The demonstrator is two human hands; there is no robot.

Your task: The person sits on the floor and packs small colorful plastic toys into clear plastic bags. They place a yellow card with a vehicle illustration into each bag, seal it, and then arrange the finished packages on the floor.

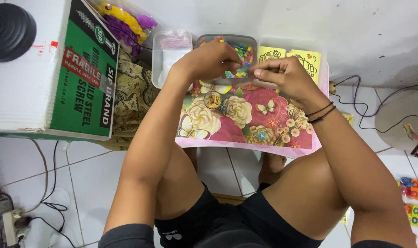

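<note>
Left hand (209,59) and right hand (282,76), fingers pinched shut on small coloured pieces (234,72), meet over the floral tabletop (245,119), bead tray (252,43) at twelve o'clock.

two hands are showing, the left hand (209,59) and the right hand (282,76), both working at twelve o'clock. two clear plastic trays are sitting there, the bead tray (204,40) and the empty-looking tray (165,62) toward eleven o'clock, with two yellow cards (269,53) lying at one o'clock. one cardboard box (80,73) is resting at ten o'clock, and two black bands (321,114) are circling the right wrist.
</note>
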